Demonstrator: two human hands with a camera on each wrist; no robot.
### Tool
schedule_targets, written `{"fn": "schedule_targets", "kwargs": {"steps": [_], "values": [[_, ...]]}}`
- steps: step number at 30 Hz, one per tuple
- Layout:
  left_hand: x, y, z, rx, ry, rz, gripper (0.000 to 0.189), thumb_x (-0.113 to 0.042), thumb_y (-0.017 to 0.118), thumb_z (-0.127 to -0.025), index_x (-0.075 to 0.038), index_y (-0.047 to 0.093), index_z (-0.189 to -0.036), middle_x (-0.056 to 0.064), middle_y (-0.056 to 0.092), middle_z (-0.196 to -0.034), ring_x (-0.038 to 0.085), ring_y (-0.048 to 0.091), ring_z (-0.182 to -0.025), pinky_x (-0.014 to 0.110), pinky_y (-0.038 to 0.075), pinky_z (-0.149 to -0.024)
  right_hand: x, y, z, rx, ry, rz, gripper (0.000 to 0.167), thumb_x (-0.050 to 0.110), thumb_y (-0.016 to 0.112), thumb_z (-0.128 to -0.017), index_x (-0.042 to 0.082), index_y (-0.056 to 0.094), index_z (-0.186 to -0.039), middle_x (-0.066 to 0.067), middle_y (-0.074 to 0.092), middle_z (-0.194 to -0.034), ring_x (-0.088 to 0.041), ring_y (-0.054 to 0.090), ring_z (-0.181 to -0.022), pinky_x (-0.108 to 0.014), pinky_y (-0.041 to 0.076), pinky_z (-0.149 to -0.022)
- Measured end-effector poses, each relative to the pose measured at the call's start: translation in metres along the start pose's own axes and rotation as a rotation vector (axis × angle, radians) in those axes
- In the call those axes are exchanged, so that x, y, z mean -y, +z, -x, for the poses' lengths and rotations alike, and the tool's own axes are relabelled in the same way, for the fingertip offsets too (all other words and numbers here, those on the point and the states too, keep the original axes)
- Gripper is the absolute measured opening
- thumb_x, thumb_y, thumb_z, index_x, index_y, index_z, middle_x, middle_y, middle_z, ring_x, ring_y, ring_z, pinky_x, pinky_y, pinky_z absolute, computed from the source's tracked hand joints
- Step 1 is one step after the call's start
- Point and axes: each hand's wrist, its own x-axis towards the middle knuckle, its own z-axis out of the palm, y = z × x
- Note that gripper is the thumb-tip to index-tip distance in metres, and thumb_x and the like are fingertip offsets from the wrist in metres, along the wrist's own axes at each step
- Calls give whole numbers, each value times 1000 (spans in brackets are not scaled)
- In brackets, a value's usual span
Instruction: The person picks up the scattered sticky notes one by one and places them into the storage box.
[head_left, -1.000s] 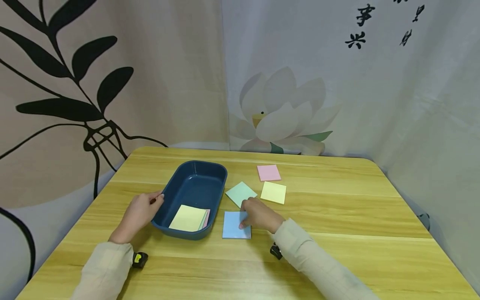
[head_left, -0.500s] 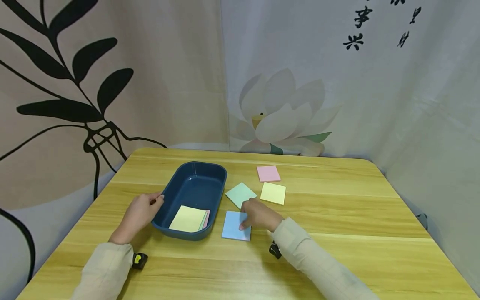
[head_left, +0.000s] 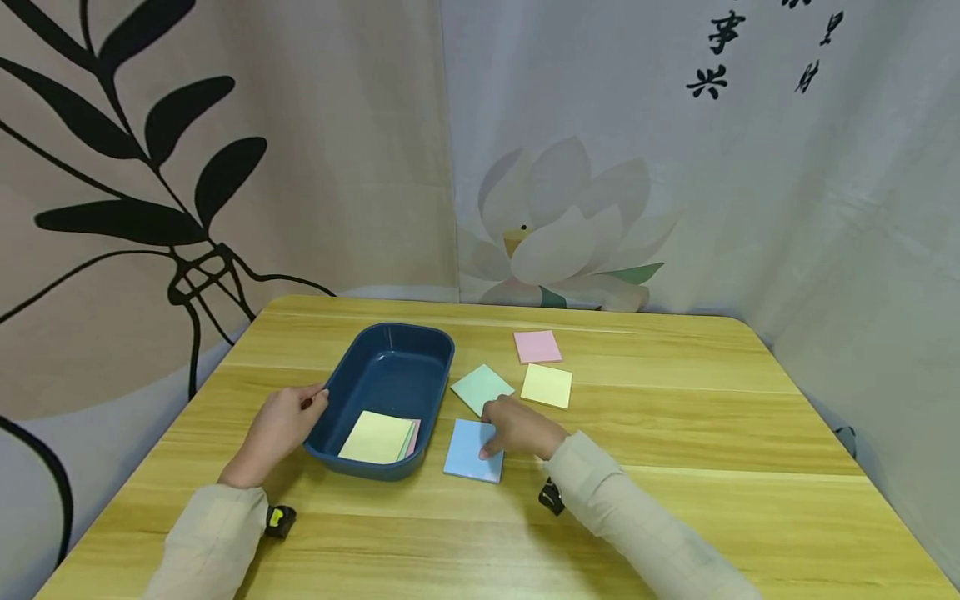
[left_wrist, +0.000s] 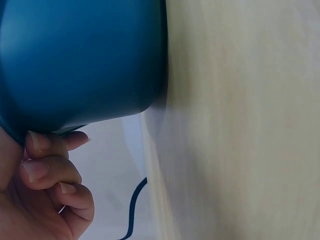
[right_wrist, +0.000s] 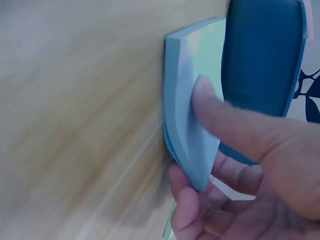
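My left hand [head_left: 276, 429] pinches the left rim of a dark blue plastic basin [head_left: 386, 379] in the head view. The left wrist view has the fingertips [left_wrist: 39, 141] at that rim, under the basin's smooth outer wall [left_wrist: 82, 60]. Right of the basin, my right hand [head_left: 522, 429] grips a light blue sticky-note pad [head_left: 467, 457] by its right side. Seen from the right wrist, the thumb lies across the pad's face [right_wrist: 200, 145] and fingers curl beneath its bent lower corner. Inside the basin's near end lie yellow sticky notes [head_left: 375, 437], overlapping green and pink ones.
Beyond the right hand, a mint green pad [head_left: 482, 387], a yellow pad [head_left: 547, 386] and a pink pad [head_left: 537, 346] lie on the wooden table [head_left: 675, 400]. A printed curtain [head_left: 360, 167] hangs behind the table's far edge.
The blue pad has turned slightly, its near edge now slanting, with the right hand still at its right side. The left hand and the basin have stayed in place.
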Motion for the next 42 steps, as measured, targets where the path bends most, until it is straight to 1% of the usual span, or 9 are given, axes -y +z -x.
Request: {"fn": "schedule_targets", "kwargs": {"steps": [4, 8, 10, 15, 17, 21, 23, 28, 42], "values": [[0, -1, 0, -1, -4, 1, 44, -21, 47, -100, 8, 53, -132, -1, 39, -51, 12, 33, -43, 26, 31, -41, -1, -1, 1, -32, -55, -3, 13, 3, 76, -78, -1, 64, -80, 0, 50, -70, -13, 39, -65, -26, 35, -60], [-1, -1, 0, 2, -5, 4, 44, -21, 46, -100, 9, 52, -132, -1, 39, -50, 12, 33, -42, 26, 31, -40, -3, -2, 3, -62, -95, 13, 27, -4, 66, -83, 5, 51, -63, 4, 29, -59, -11, 27, -56, -24, 23, -54], [-1, -1, 1, 3, -4, 4, 44, -21, 46, -100, 9, 52, -132, -1, 39, -50, 12, 33, -42, 26, 31, -40, -3, -2, 3, -75, -106, 21, 28, -6, 62, -85, 5, 51, -62, 5, 29, -59, -11, 26, -55, -23, 23, -54], [-1, -2, 0, -1, -1, 3, 44, -21, 47, -100, 9, 53, -132, -1, 38, -51, 13, 33, -43, 26, 31, -40, -3, -7, 5, -89, -106, 13, 18, -6, 57, -89, -1, 68, -76, -1, 49, -65, -12, 32, -58, -24, 29, -56], [-1, -1, 0, -3, 0, 1, 43, -21, 47, -100, 8, 53, -132, -1, 39, -51, 13, 34, -43, 26, 31, -40, -2, -10, 5, -88, -93, 4, 17, -6, 57, -89, -1, 71, -82, -4, 60, -72, -10, 38, -60, -23, 34, -58], [0, 0, 0, -7, 7, -4, 43, -21, 47, -100, 9, 53, -131, -1, 39, -51, 13, 34, -42, 26, 32, -40, -1, -19, 6, -79, -60, -20, 19, -6, 55, -89, -2, 73, -91, -12, 70, -90, -11, 49, -67, -25, 43, -64], [0, 0, 0, -9, 7, -5, 43, -20, 47, -100, 9, 53, -132, 0, 39, -51, 13, 35, -42, 26, 32, -40, 0, -24, 6, -85, -46, -29, 20, -6, 55, -90, -2, 73, -95, -14, 71, -98, -12, 55, -72, -27, 47, -68], [0, 0, 0, -10, 2, -5, 43, -20, 47, -100, 8, 53, -132, 0, 39, -51, 13, 34, -42, 26, 32, -40, 0, -37, 7, -103, -52, -20, 22, -7, 53, -90, -3, 73, -98, -16, 71, -102, -14, 60, -76, -27, 50, -71], [-1, 0, 1, -4, -2, 6, 44, -21, 46, -100, 8, 53, -132, -1, 37, -50, 13, 33, -42, 26, 31, -40, 3, -74, -1, -154, -12, 3, 20, -4, 54, -89, -4, 71, -99, -16, 70, -96, -14, 53, -69, -25, 45, -66]]}}
